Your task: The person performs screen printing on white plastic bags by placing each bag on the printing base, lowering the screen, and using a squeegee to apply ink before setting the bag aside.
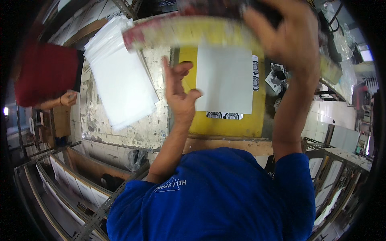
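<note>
My left hand (183,90) hangs open over the left edge of a yellow board (253,127), fingers spread and nothing in them. Beside it, a blank white sheet (224,78) lies on the board. Black printed patterns (224,115) on white show past its lower and right edges. My right hand (291,42) is raised at the upper right, smeared by motion, with its fingertips cut off by the top edge. It overlaps the end of a blurred, raised frame (193,32) with a yellowish face and a red, stained end. Whether it grips the frame is unclear.
Left of the board, a stack of white sheets (120,82) lies on a paint-stained table (140,138). A co-worker in a red top (48,74) stands at the left. Metal racks with shelves (86,193) flank me. A black-smeared paper (275,78) is right of the board.
</note>
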